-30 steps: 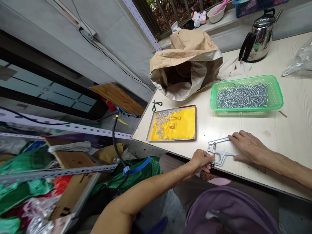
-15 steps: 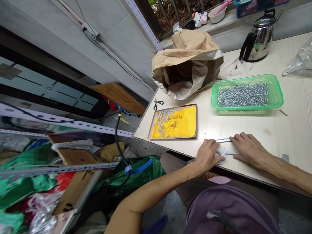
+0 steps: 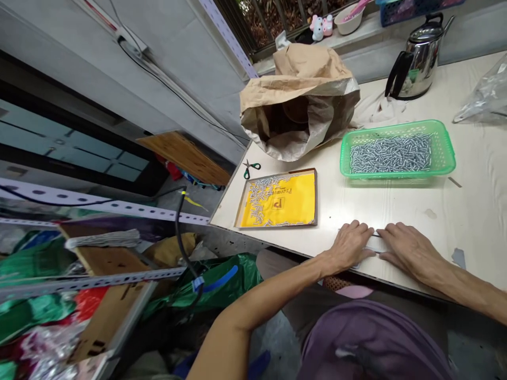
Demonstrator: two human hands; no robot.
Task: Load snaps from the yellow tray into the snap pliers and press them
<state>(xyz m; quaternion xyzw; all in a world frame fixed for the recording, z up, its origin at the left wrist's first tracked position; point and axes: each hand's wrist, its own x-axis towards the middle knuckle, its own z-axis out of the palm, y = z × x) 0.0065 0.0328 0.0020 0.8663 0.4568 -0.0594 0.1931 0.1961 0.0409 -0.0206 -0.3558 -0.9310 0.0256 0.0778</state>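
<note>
My left hand (image 3: 350, 244) and right hand (image 3: 410, 247) grip opposite ends of the grey metal tool (image 3: 372, 244), at worktop's (image 3: 396, 203) near edge, likely for steadiness. Yellow-lined tray (image 3: 303, 211) by left corner, presumably for easy reach.

There's one camera here, worn on the head, looking forward and down: the purple shirt (image 3: 368, 335) sits closest, the table (image 3: 396, 206) just beyond, the window (image 3: 273, 21) far off, the wall (image 3: 174, 39) to the left.

Left hand (image 3: 349, 247) and right hand (image 3: 412, 247) both gripped the metal tool (image 3: 373, 250), near side of the tabletop (image 3: 415, 198), while the green basket (image 3: 448, 153) of metal pieces (image 3: 390, 154) sat beyond!
</note>
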